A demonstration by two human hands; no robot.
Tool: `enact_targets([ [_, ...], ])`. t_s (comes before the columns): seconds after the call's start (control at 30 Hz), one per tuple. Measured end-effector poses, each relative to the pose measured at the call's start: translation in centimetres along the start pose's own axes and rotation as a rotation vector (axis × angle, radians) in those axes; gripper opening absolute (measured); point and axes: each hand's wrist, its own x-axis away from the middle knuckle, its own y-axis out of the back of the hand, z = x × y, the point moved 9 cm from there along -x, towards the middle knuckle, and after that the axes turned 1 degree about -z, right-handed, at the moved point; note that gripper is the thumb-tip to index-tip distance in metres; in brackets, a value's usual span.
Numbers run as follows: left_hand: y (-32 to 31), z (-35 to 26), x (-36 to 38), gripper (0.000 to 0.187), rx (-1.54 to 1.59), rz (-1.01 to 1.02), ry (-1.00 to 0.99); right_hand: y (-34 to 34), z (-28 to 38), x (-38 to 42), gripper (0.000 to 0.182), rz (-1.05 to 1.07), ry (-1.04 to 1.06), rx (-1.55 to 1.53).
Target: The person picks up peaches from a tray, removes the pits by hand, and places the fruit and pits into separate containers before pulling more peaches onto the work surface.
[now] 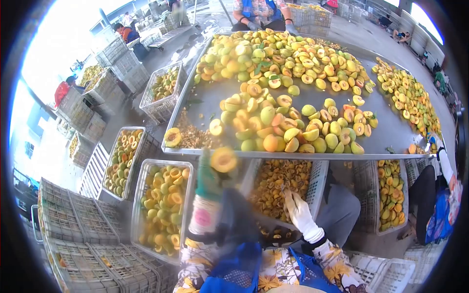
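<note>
Left grip (209, 181) held fruit half (223, 159) by desk (190, 117); right grip (299, 214), below desk, couldn't tell. Light hold seemed best.

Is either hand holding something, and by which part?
The left hand seems to hold a blurred halved fruit by its edge; for the right hand, I can't tell.

Opened onto a grey floor (364, 36), wet and shining in patches toward the back. Took in hard white daylight (53, 44) at the far left and a smaller glare (426, 19) at the upper right. Framed a rimmed metal surface (386, 134), a white slatted rack (95, 171), stacked plastic crates (73, 210), and a dark slanted post (36, 95) near a small gridded window (29, 149).
</note>
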Motion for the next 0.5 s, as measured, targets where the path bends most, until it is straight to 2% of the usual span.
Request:
enact_targets([
  [0.1,-0.5,4.7,1.8,0.057,0.133,-0.001,0.020,-1.8,5.5,0.2,0.035,-0.017,0.275,0.133],
  [0.17,-2.8,5.8,3.7,0.058,0.055,0.045,-0.047,-3.4,9.5,1.4,0.025,0.067,0.375,0.239],
  [0.3,-3.7,7.0,5.3,0.056,-0.001,0.158,-0.115,-3.4,12.0,1.7,0.026,-0.039,0.434,0.345],
  [0.4,-4.4,6.5,6.2,0.051,-0.043,0.233,-0.174,-3.2,11.9,1.4,0.034,-0.030,0.354,0.169],
  [0.5,-4.3,6.3,6.5,0.047,-0.094,0.275,-0.216,-5.0,9.6,2.2,0.042,0.231,-0.346,-0.324],
])
